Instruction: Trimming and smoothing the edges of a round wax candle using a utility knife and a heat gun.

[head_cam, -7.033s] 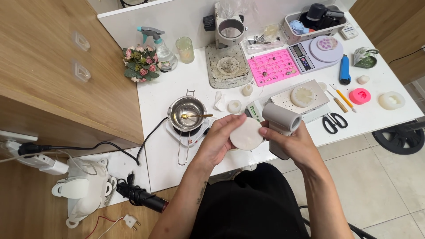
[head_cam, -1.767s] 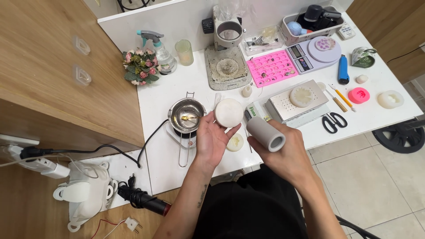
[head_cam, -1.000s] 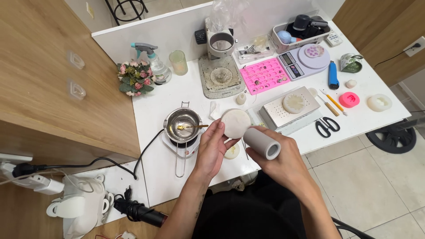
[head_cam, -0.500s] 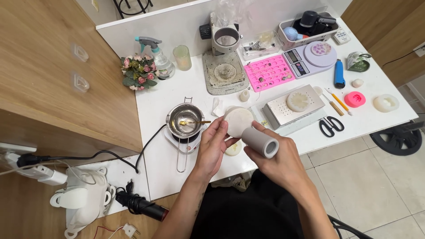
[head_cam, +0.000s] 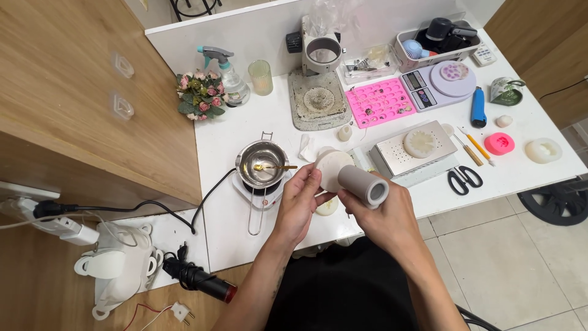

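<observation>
My left hand (head_cam: 298, 202) grips a round white disc-shaped piece (head_cam: 331, 168) by its edge, held over the white table (head_cam: 220, 147). My right hand (head_cam: 384, 216) is closed around a grey cylinder (head_cam: 363, 186), whose end presses against the disc's face. Just left of my hands a small metal melting pot (head_cam: 261, 164) with a gold spoon across it sits on a little white hot plate. Another pale round piece (head_cam: 327, 207) lies on the table under my hands.
A perforated metal box (head_cam: 419, 153) bearing a white flower-shaped piece stands to the right, with scissors (head_cam: 464, 179), a pink mould tray (head_cam: 378, 102), a scale (head_cam: 438, 84), spray bottle (head_cam: 229, 76) and flower bunch (head_cam: 199, 96) behind. A black cable (head_cam: 153, 208) runs left.
My hands have brought the disc and grey cylinder together, from apart to touching, and shifted slightly toward the pot. The camera view has swayed a little.
</observation>
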